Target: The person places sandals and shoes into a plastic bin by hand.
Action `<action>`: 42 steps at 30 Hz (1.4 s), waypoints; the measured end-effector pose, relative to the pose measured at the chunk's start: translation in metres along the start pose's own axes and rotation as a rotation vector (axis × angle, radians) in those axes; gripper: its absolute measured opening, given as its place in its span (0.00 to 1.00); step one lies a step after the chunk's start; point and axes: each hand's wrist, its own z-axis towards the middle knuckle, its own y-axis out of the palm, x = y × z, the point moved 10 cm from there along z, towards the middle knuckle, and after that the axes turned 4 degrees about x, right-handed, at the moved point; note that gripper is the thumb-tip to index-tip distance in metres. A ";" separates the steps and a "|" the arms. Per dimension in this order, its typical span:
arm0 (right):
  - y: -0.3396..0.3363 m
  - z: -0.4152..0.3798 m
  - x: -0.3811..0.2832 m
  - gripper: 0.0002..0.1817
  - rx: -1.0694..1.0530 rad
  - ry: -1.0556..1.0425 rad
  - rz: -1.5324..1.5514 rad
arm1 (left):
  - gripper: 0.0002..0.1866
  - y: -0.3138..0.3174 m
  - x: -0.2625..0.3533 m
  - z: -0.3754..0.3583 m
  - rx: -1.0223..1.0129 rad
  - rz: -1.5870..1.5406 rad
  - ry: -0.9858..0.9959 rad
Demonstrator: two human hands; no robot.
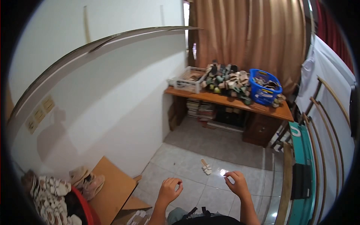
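My left hand hovers low in front of my body, its fingers loosely curled and nothing visible in it. To the right, my right hand is held up at about the same height, thumb and fingers bent with a gap between them, and no object shows there. Beyond the hands, a single white-strapped sandal lies on the tiled floor, nearer to my right hand and touched by neither.
A wooden desk at the back bears a heap of shoes, a white crate and a blue basket. At lower left, a red tub of sandals stands beside cardboard. Wooden rails line the right.
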 end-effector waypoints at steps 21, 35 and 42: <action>-0.092 0.102 0.281 0.07 0.103 0.377 -0.156 | 0.06 0.330 0.021 0.254 -0.456 -0.257 0.152; -0.150 0.187 0.447 0.06 0.262 0.509 -0.205 | 0.06 0.507 0.077 0.428 -0.626 -0.274 0.386; -0.230 0.280 0.554 0.07 0.370 0.409 -0.280 | 0.06 0.608 0.128 0.545 -0.576 -0.323 0.447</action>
